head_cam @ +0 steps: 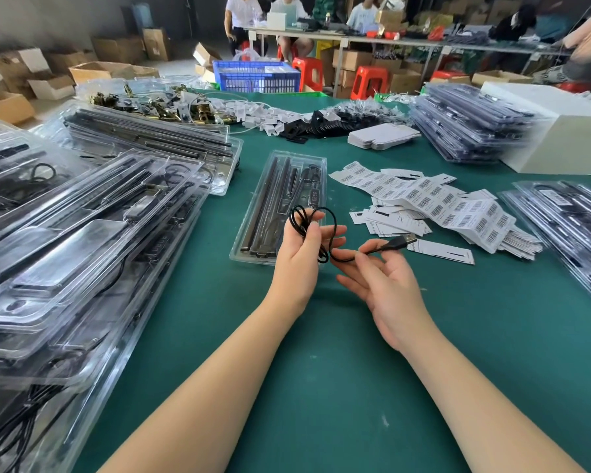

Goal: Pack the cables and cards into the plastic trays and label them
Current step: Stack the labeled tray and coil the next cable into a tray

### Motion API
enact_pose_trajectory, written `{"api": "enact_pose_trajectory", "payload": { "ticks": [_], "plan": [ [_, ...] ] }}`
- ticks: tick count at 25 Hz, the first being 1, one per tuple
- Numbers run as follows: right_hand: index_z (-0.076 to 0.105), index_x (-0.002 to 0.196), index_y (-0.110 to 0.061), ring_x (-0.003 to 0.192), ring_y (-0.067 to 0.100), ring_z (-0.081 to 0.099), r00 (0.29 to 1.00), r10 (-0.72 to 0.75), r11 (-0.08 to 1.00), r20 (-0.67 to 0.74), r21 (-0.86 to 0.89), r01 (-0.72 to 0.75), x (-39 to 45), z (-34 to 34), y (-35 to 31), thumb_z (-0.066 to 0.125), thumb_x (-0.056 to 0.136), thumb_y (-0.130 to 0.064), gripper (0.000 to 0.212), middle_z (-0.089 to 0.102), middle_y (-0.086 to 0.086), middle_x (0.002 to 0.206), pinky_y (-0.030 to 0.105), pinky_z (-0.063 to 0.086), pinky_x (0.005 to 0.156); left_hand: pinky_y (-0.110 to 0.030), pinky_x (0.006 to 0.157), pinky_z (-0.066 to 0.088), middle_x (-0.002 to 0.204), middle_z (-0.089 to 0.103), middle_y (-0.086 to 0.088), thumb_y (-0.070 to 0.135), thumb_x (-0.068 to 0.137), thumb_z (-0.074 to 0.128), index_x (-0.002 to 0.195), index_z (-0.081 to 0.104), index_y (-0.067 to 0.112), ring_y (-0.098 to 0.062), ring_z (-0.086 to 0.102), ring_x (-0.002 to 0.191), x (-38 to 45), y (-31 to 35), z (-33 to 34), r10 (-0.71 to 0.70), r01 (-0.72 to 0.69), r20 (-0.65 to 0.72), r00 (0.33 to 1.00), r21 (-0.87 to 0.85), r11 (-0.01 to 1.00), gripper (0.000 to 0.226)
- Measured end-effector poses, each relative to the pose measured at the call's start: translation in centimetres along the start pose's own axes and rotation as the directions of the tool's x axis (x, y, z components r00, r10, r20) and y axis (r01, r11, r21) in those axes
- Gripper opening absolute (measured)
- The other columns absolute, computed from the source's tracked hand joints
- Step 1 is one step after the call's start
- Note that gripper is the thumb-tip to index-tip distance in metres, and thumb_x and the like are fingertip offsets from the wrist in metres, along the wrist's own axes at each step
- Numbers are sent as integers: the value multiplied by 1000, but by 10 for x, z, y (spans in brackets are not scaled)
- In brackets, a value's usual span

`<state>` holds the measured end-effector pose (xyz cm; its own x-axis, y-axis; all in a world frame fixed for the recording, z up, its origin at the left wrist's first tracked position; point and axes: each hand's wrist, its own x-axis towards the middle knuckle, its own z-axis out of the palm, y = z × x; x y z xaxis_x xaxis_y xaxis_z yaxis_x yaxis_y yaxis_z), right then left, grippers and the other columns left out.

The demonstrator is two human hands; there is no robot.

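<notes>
A clear plastic tray (253,213) lies open on the green table, holding dark strips and a small controller. Just in front of it my left hand (301,254) pinches a coiled black cable (333,230), its loops standing above my fingers. My right hand (386,285) pinches the same cable near its USB plug (401,241), palm up with the other fingers spread. Barcode label sheets (437,203) and white cards (440,251) lie to the right of the tray.
Tall stacks of filled clear trays (82,233) crowd the left side. More stacks sit at the right edge (567,220) and far right (471,124), beside a white box (567,131). Loose clips and black parts (321,124) lie behind. People sit at a far table.
</notes>
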<state>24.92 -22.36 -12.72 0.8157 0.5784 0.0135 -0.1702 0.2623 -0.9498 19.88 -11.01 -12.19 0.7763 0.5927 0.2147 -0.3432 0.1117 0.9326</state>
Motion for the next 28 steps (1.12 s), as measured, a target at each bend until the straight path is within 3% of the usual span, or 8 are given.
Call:
{"api": "enact_pose_trajectory", "payload": {
  "ticks": [10, 14, 17, 21, 24, 26, 28],
  "plan": [
    [53, 96, -16, 83, 18, 73, 995, -44, 994, -93, -105, 34, 4, -3, 6, 50, 99, -8, 9, 75, -1, 89, 22, 55, 66, -18, 86, 43, 85, 55, 10, 8, 101, 42, 114, 52, 30, -7, 55, 88, 1, -3, 1, -11, 1, 50, 999, 194, 981, 28],
    [58, 100, -19, 75, 13, 71, 985, -97, 984, -140, -162, 74, 5, -3, 7, 52, 98, -5, 16, 68, 1, 89, 22, 55, 67, -10, 79, 42, 107, 59, 20, 5, 101, 42, 120, 53, 27, 3, 54, 79, 0, -3, 1, 8, -27, 75, 997, 246, 969, 31],
    [56, 102, -20, 75, 15, 71, 968, -145, 985, -206, -127, 121, 6, -6, 3, 55, 96, -5, 17, 72, 1, 84, 24, 55, 68, -8, 73, 42, 109, 57, 15, 3, 101, 41, 118, 52, 18, 3, 56, 71, -1, -4, 2, 18, -30, 47, 999, 255, 966, 26],
    [56, 102, -21, 76, 21, 73, 966, -136, 989, -222, -81, 121, 4, -8, -4, 50, 101, -18, 7, 75, 4, 87, 23, 55, 63, -12, 72, 44, 90, 56, 8, 2, 101, 38, 101, 47, 27, -3, 54, 71, 0, -7, 3, 63, -71, 36, 997, 306, 949, 27],
    [62, 99, -26, 76, 21, 73, 957, -217, 963, -190, -202, 178, 1, -6, -7, 49, 100, -20, 14, 73, -9, 86, 23, 56, 65, -21, 78, 48, 94, 60, 19, 7, 101, 39, 101, 43, 33, 2, 57, 85, -2, -13, 0, 101, -142, 115, 988, 448, 882, 26],
    [65, 99, -29, 78, 19, 72, 945, -283, 929, -164, -290, 227, -2, -5, -8, 53, 98, -19, 16, 69, -16, 82, 23, 57, 68, -32, 86, 49, 102, 61, 24, 12, 100, 40, 108, 44, 28, -5, 59, 99, -3, -16, -2, 130, -213, 186, 974, 551, 807, 18],
    [65, 100, -29, 81, 17, 72, 941, -303, 915, -148, -322, 244, -3, -4, -8, 56, 97, -16, 16, 70, -11, 83, 24, 57, 70, -36, 89, 47, 108, 65, 14, 12, 98, 41, 119, 45, 17, -17, 61, 104, -3, -17, -4, 178, -316, 273, 945, 639, 701, 21]
  ]
}}
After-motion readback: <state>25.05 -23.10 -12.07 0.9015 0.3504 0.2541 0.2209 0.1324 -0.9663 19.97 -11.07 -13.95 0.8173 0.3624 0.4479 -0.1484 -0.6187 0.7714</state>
